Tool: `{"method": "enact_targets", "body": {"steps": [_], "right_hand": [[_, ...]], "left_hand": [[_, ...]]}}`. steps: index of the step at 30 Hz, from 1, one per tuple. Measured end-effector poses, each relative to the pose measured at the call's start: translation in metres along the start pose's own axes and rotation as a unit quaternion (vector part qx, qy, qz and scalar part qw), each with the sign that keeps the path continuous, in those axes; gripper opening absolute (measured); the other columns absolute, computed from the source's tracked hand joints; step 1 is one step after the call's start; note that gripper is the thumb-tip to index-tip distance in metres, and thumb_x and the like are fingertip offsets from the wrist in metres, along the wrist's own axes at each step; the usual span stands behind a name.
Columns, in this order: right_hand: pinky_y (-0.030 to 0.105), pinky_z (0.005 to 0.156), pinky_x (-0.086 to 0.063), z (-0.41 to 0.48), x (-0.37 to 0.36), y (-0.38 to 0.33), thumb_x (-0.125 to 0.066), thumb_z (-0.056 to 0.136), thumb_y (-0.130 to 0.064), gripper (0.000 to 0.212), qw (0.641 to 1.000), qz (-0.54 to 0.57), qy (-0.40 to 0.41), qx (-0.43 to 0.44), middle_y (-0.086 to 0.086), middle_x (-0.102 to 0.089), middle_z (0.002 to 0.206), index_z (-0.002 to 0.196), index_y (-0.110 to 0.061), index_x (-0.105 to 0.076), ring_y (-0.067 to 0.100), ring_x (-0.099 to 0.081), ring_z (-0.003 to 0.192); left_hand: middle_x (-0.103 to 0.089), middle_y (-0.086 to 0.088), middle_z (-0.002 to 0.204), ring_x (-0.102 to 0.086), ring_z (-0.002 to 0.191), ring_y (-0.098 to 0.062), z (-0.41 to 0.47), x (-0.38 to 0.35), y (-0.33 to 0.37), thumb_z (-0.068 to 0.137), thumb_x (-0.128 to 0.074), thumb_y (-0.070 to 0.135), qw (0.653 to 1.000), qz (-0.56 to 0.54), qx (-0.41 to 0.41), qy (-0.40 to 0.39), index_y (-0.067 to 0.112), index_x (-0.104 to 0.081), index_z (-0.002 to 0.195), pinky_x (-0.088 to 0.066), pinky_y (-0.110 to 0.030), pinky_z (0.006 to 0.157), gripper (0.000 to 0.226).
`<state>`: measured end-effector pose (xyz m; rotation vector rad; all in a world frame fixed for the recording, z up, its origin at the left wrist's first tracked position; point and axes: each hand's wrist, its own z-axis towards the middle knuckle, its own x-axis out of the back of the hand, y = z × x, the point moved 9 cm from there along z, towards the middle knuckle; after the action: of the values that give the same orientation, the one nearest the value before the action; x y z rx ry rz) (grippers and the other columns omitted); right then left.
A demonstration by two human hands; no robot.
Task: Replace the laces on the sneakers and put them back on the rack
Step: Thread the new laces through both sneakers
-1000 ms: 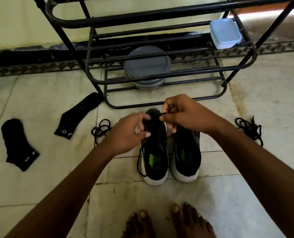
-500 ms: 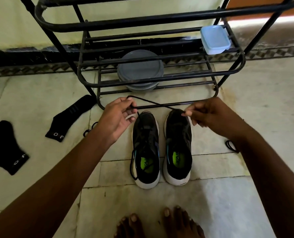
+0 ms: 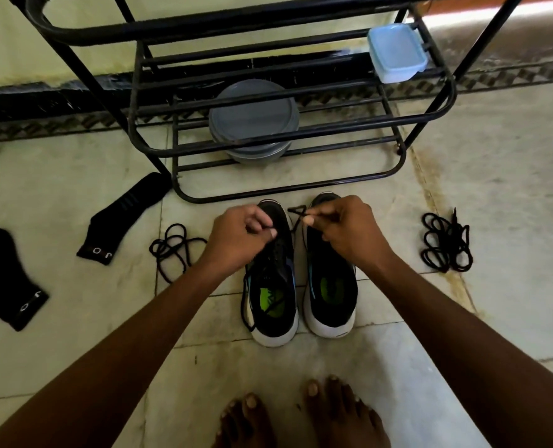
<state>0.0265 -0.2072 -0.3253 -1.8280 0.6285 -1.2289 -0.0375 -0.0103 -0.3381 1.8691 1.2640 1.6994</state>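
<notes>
Pinching with both hands, the person works a black lace (image 3: 293,209) at the toe end of the left sneaker (image 3: 270,286): the right hand (image 3: 343,231) nips the lace between thumb and forefinger, a small loop standing out beyond the fingertips, while the left hand (image 3: 239,236) is curled over the front eyelets, its fingers closed on what appears to be the other run of the same lace, though the contact is partly hidden. From the head camera, this shoe and the right sneaker (image 3: 331,286) stand side by side on the tiled floor (image 3: 495,189), toes pointing at the bottom rail of the black metal rack (image 3: 268,190) just beyond them. A length of lace trails down the outer side of the left sneaker toward its heel; the right sneaker's upper is mostly hidden by the right hand and wrist. One loose lace (image 3: 175,250) lies on the floor left of the shoes, and a bundled lace (image 3: 446,244) lies well apart to the right. Two black socks (image 3: 129,215) lie farther left. Judging by this, threading of the first shoe is only beginning, so the task is early. The next move likely calls for feeding the pinched tip into an eyelet and keeping both runs even.
</notes>
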Motion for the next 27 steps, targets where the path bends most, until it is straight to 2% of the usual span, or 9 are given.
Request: {"method": "enact_targets", "body": {"steps": [2, 4, 8, 10, 14, 19, 22, 25, 27], "right_hand": [[0.016, 0.057, -0.051, 0.004, -0.009, 0.007, -0.070, 0.096, -0.017, 0.007, 0.997, 0.061, 0.011, -0.046, -0.003, -0.072, 0.066, 0.095, -0.018, -0.077, 0.007, -0.067, 0.056], [0.024, 0.056, -0.057, 0.006, -0.019, 0.010, -0.066, 0.099, -0.013, 0.009, 0.993, 0.095, 0.005, -0.071, 0.007, -0.074, 0.074, 0.095, -0.013, -0.074, 0.017, -0.072, 0.060], [0.037, 0.070, -0.064, 0.007, -0.032, 0.015, -0.064, 0.098, -0.004, 0.010, 0.983, 0.152, -0.009, -0.106, 0.018, -0.074, 0.084, 0.091, -0.008, -0.070, 0.027, -0.076, 0.070], [0.041, 0.075, -0.064, 0.006, -0.037, 0.021, -0.067, 0.094, 0.003, 0.012, 0.975, 0.179, -0.015, -0.131, 0.023, -0.074, 0.087, 0.088, -0.008, -0.067, 0.031, -0.077, 0.072], [0.047, 0.080, -0.063, 0.005, -0.048, 0.025, -0.072, 0.084, 0.014, 0.019, 0.967, 0.200, -0.053, -0.148, 0.024, -0.073, 0.089, 0.081, -0.004, -0.068, 0.036, -0.076, 0.076], [0.041, 0.081, -0.063, 0.006, -0.054, 0.027, -0.080, 0.081, 0.005, 0.008, 0.974, 0.141, -0.073, -0.159, 0.017, -0.076, 0.082, 0.084, 0.000, -0.074, 0.027, -0.078, 0.073], [0.039, 0.071, -0.065, 0.007, -0.051, 0.024, -0.080, 0.081, 0.005, 0.011, 0.974, 0.140, -0.065, -0.167, 0.018, -0.076, 0.083, 0.086, -0.001, -0.072, 0.029, -0.077, 0.067], [0.025, 0.052, -0.059, 0.010, -0.051, 0.022, -0.081, 0.082, 0.000, 0.015, 0.984, 0.087, -0.038, -0.148, 0.008, -0.075, 0.079, 0.086, -0.008, -0.069, 0.019, -0.072, 0.054], [0.021, 0.051, -0.056, 0.012, -0.055, 0.018, -0.083, 0.082, -0.004, 0.016, 0.991, 0.047, -0.036, -0.117, 0.006, -0.075, 0.079, 0.085, -0.012, -0.070, 0.014, -0.069, 0.051]], "left_hand": [[-0.066, 0.006, 0.084, -0.058, 0.062, 0.003, -0.009, -0.011, -0.004, 0.082, -0.083, 0.023, 0.998, 0.055, -0.026, -0.034, 0.025, -0.076, 0.081, -0.047, -0.019, 0.061, 0.008], [-0.061, 0.006, 0.086, -0.058, 0.068, 0.001, -0.011, -0.013, -0.009, 0.081, -0.083, 0.024, 0.997, 0.071, -0.038, -0.021, 0.028, -0.075, 0.077, -0.046, -0.016, 0.064, 0.010], [-0.060, 0.008, 0.089, -0.061, 0.070, -0.001, -0.006, -0.017, -0.021, 0.082, -0.081, 0.020, 0.998, 0.046, -0.029, -0.032, 0.034, -0.075, 0.078, -0.045, -0.010, 0.064, 0.016], [-0.061, 0.015, 0.084, -0.061, 0.065, 0.002, -0.005, -0.019, -0.028, 0.083, -0.079, 0.013, 0.999, 0.024, -0.014, -0.037, 0.030, -0.078, 0.083, -0.044, -0.007, 0.062, 0.017], [-0.067, 0.020, 0.074, -0.063, 0.061, 0.002, -0.003, -0.026, -0.034, 0.081, -0.079, 0.007, 0.999, -0.004, 0.004, -0.033, 0.024, -0.081, 0.085, -0.052, -0.019, 0.066, 0.017], [-0.075, 0.008, 0.075, -0.064, 0.059, -0.003, 0.001, -0.032, -0.042, 0.080, -0.082, 0.007, 0.999, -0.048, 0.019, -0.007, 0.035, -0.074, 0.072, -0.056, -0.024, 0.066, 0.031], [-0.073, 0.009, 0.076, -0.060, 0.055, 0.004, -0.001, -0.034, -0.043, 0.081, -0.082, 0.004, 0.997, -0.074, 0.020, -0.007, 0.023, -0.080, 0.082, -0.052, -0.019, 0.063, 0.020], [-0.069, 0.012, 0.075, -0.057, 0.054, 0.006, -0.005, -0.032, -0.041, 0.082, -0.081, 0.000, 0.995, -0.099, 0.017, -0.008, 0.012, -0.081, 0.091, -0.049, -0.013, 0.060, 0.015], [-0.067, 0.013, 0.075, -0.057, 0.055, 0.008, -0.007, -0.032, -0.041, 0.082, -0.080, -0.002, 0.993, -0.120, 0.022, -0.004, 0.011, -0.080, 0.091, -0.049, -0.012, 0.061, 0.015]]}}
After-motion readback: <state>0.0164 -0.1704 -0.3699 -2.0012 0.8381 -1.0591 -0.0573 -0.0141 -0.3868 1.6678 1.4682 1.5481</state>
